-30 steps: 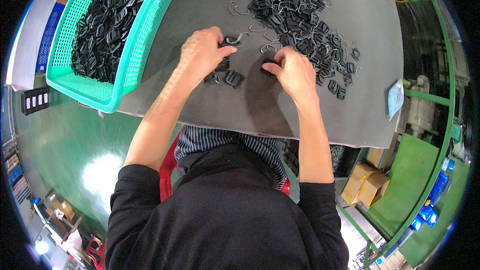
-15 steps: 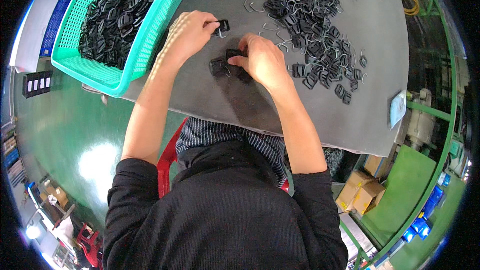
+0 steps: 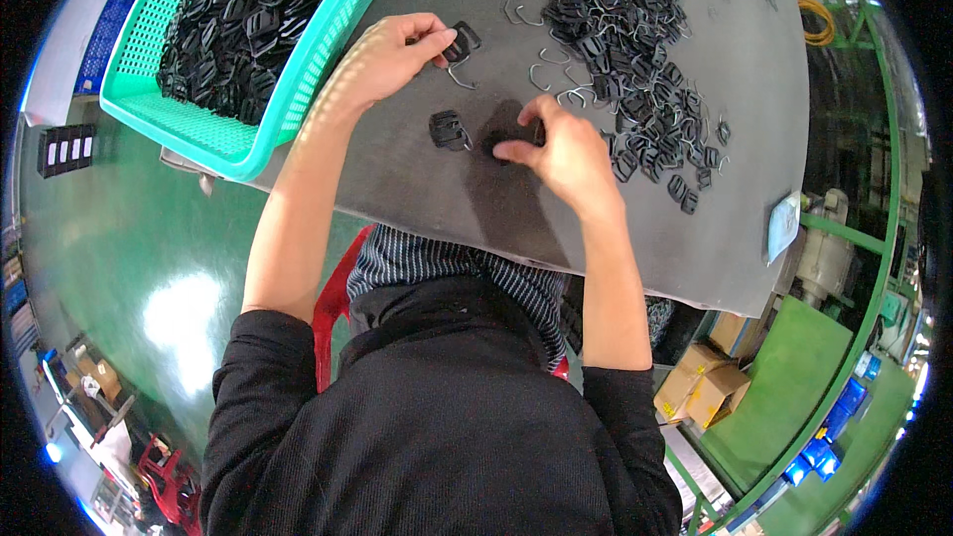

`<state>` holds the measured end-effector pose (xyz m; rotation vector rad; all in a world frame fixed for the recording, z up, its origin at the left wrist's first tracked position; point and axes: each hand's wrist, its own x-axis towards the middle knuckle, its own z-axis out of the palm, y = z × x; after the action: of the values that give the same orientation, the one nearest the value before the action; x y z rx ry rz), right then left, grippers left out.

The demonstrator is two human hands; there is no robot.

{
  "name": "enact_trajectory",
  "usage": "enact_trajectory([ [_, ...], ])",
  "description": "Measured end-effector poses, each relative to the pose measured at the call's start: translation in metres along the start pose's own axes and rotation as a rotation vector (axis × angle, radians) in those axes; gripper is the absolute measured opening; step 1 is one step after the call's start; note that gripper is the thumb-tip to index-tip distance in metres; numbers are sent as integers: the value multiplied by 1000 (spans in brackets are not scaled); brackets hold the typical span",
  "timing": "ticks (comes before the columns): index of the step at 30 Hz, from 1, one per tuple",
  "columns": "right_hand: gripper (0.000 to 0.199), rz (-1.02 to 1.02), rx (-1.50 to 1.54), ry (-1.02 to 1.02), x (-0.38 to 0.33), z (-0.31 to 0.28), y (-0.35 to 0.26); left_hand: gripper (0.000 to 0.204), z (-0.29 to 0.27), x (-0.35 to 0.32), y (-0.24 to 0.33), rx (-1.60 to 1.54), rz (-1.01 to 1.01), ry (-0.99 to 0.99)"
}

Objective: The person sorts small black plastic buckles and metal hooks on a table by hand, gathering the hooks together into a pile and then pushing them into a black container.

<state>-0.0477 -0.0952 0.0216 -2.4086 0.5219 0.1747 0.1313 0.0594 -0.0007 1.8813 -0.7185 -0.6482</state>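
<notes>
My left hand (image 3: 409, 58) pinches a black plastic buckle (image 3: 464, 41) between thumb and fingers, above the grey tabletop. From that buckle hangs a bent silver wire hook (image 3: 460, 76). My right hand (image 3: 571, 147) is over the table to the right, its thumb and index finger spread apart; a dark patch between them looks like shadow. Between my hands, nearer to me, a small clump of black buckles (image 3: 449, 129) lies on the table with a hook at its side. Neither hand touches this clump.
A green plastic basket (image 3: 238, 161) full of black buckles stands at the left. A large pile of buckles with wire hooks (image 3: 620, 30) spreads across the far right. Several loose hooks (image 3: 521, 10) lie beside it. A light blue packet (image 3: 783, 226) sits at the right table edge.
My right hand has moved right, away from the clump of buckles, and its fingers have opened. My left hand has shifted slightly right with its buckle, whose hook now shows more plainly.
</notes>
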Motion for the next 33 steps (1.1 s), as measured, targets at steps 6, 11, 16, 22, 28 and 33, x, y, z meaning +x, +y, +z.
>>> enact_trajectory([
  [6, 27, -78, 351, -73, 12, -10, 33, 33, -12, -28, 20, -631, 22, -170],
  [11, 30, 22, -3, 56, -1, 2, 14, 42, -11, -45, 5, -738, -55, -196],
  [16, 23, 4, -1, 68, 2, 10, 9, 35, 29, -74, 3, 490, 44, 167],
  [22, 31, -24, -124, 58, 0, 3, -9, 34, 39, -74, 9, 572, 52, 74],
  [28, 28, 70, -199, -130, 7, -12, -11, 44, -2, -62, 35, 144, -124, -242],
  [33, 29, 43, -271, -45, 30, -42, -22, 44, -13, -61, 17, -194, -207, -299],
])
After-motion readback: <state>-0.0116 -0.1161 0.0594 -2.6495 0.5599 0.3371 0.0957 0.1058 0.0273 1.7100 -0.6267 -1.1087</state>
